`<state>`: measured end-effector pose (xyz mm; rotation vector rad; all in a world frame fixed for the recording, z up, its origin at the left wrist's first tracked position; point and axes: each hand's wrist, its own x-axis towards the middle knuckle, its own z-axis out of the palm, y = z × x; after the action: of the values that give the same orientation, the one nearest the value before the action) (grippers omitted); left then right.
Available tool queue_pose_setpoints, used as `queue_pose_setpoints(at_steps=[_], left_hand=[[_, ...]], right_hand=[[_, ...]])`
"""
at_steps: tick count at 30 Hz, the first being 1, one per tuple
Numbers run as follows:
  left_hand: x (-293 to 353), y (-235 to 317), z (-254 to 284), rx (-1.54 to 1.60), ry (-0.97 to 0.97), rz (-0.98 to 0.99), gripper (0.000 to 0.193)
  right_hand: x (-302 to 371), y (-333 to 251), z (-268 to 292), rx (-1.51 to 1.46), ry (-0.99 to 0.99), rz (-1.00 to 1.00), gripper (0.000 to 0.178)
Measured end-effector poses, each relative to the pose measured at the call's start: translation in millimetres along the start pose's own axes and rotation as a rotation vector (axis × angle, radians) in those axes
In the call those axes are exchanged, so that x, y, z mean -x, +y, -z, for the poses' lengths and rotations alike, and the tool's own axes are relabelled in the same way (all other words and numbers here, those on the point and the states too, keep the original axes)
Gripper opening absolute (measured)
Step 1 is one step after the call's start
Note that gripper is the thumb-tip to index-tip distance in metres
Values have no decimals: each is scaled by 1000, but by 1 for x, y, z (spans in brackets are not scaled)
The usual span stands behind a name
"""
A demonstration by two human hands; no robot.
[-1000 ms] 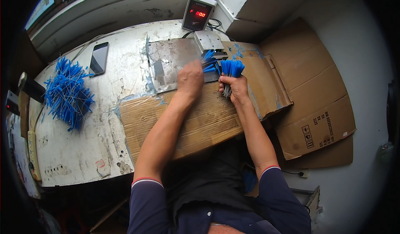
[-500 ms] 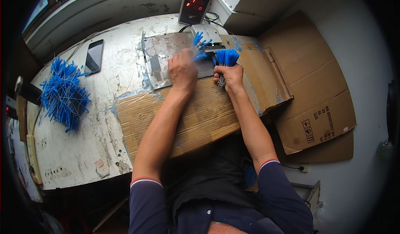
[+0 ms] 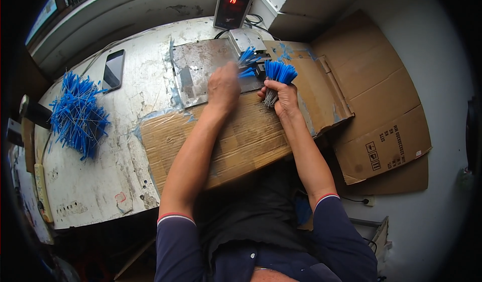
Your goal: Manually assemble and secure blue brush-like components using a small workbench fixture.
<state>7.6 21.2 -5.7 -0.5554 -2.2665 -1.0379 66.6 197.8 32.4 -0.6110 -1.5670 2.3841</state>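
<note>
My right hand (image 3: 284, 97) is closed round a thick bundle of blue-tipped wires (image 3: 279, 73); the blue ends fan out above the fist and thin grey leads hang below it. My left hand (image 3: 224, 86), its fingers smeared by motion, is closed at the base of a smaller, looser bunch of blue-tipped wires (image 3: 248, 56). These point up and right, in front of a small grey metal device (image 3: 244, 39) with a black part at its front. Both hands are over the metal plate and its cardboard edge, a short gap apart. The left fingertips are partly hidden.
A heap of blue-tipped wires (image 3: 79, 116) lies on the worn white table (image 3: 115, 156), beside a phone (image 3: 114, 69). A display box (image 3: 234, 7) with red digits stands behind the metal plate (image 3: 193, 66). Flattened cardboard (image 3: 221, 141) covers the near edge; large cartons (image 3: 371, 101) lean at right.
My right hand has moved slightly right with its bundle. The left hand's loose bunch has shifted a little right and down. The red digits on the display box have changed.
</note>
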Motion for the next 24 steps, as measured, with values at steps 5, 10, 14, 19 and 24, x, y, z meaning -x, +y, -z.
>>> queue_pose_setpoints(at_steps=[5,10,14,19,24], left_hand=[[0,2,3,-13,-38,8,5],[0,5,5,-64,-67,-72,4],[2,5,2,-146,-82,-130,5],[2,7,2,-117,-72,-44,4],[-7,10,-2,207,-1,248,12]], right_hand=[[4,-6,8,54,-89,-73,21],[7,-9,9,72,-122,-105,21],[9,-8,6,51,-126,-131,15],[12,-8,6,31,-173,-179,13],[19,-9,-1,164,-279,-220,15]])
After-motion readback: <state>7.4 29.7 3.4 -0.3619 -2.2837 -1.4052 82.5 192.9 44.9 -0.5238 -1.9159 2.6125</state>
